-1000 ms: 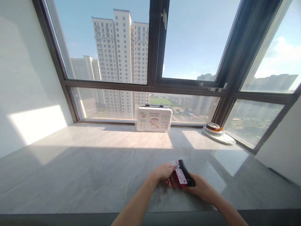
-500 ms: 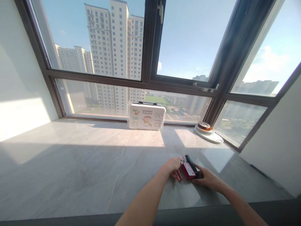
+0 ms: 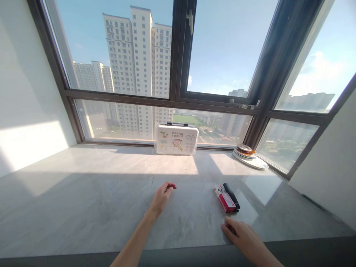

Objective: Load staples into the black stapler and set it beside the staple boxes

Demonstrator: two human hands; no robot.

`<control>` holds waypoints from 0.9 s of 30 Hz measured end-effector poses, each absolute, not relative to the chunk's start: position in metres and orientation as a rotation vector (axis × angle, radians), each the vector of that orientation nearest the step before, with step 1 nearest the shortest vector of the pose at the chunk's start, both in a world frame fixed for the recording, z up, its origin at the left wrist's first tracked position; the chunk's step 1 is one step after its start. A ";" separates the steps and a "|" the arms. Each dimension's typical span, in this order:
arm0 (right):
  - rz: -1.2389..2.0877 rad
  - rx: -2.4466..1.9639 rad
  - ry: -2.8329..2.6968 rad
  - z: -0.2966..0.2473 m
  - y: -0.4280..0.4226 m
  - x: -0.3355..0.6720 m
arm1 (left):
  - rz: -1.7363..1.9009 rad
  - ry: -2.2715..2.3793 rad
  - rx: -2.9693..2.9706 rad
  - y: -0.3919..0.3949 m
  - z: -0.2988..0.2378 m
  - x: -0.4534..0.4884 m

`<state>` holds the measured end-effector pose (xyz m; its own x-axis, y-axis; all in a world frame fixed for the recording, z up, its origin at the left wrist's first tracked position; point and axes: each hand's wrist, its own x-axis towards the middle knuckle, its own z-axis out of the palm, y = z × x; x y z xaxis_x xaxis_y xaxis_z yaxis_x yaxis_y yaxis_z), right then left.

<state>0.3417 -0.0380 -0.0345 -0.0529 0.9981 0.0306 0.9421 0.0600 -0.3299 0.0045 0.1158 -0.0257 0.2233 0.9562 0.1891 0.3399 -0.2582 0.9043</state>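
Note:
A red and white small box (image 3: 226, 200) lies on the grey stone sill, right against a black stapler (image 3: 231, 195) on its right side. Left of them, my left hand (image 3: 161, 198) hovers over the sill, fingers curled together with nothing visible in them. My right hand (image 3: 243, 235) is just in front of the box, near the sill's front edge. Its fingers are loosely curled in, apart from box and stapler, and nothing shows in them.
A white carry case (image 3: 177, 140) with cartoon prints and a black handle stands against the window. Several stacked plates (image 3: 247, 155) sit in the right corner. The stone sill (image 3: 83, 207) ends at a front edge close to me, with walls at both sides.
Both hands have come off the box and stapler, which stay on the sill. My left hand moved left; my right hand drew back toward the front edge. The view shifted slightly.

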 end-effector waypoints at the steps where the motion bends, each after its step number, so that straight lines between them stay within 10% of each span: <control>1: 0.288 -1.945 -2.117 -0.034 -0.034 0.314 | 1.046 1.233 1.781 0.107 -0.027 0.002; 27: 0.175 -1.821 -2.116 -0.037 0.034 0.165 | 0.567 1.697 2.506 0.037 -0.040 0.011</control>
<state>0.1645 0.0341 -0.0373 -0.1184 0.9771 0.1767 0.9347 0.1697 -0.3122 0.0115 0.0365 -0.0405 0.3250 0.9078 0.2652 0.8848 -0.3909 0.2536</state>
